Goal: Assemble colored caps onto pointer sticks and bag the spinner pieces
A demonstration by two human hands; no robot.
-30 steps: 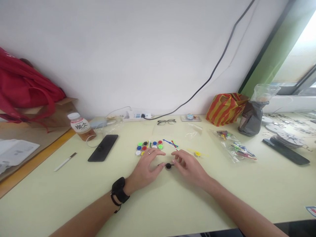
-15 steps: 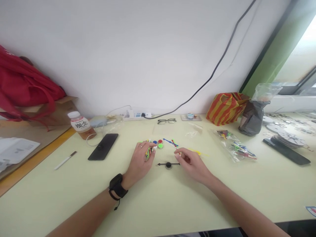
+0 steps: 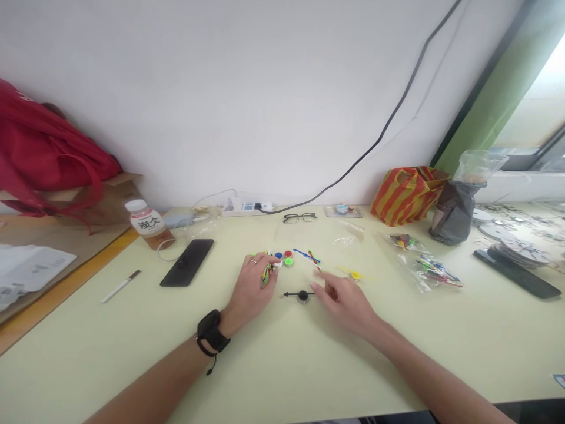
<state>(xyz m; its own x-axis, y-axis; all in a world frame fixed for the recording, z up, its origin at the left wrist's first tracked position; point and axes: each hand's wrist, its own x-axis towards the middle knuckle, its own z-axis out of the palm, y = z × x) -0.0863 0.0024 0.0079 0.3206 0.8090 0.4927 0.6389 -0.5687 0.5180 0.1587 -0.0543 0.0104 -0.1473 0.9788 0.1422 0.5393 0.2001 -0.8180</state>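
My left hand (image 3: 256, 281) rests over a small pile of coloured plastic arrows (image 3: 267, 273), which show between its parted thumb and index finger. The index fingertip is by a white round piece (image 3: 278, 264). Beyond it stand a blue (image 3: 279, 255), a red (image 3: 288, 254) and a green round piece (image 3: 288, 262). My right hand (image 3: 346, 298) has thumb and index finger apart, the other fingers curled. Its thumb is at the right end of a black arrow spinner (image 3: 302, 297), hiding that end; its index fingertip is near a white arrow (image 3: 313, 264) lying among blue, red and green ones.
A yellow spinner (image 3: 355, 275) lies beyond my right hand. Bagged arrows (image 3: 430, 272) are farther right, near a dark phone (image 3: 516, 274). Left are a black phone (image 3: 187, 263), a bottle (image 3: 150, 225) and a pen (image 3: 120, 287). Glasses (image 3: 300, 218) lie at the back.
My right hand's thumb has spread from its index finger and shifted left over the black arrow's end. The left hand stays nearly the same. The view has shifted slightly.
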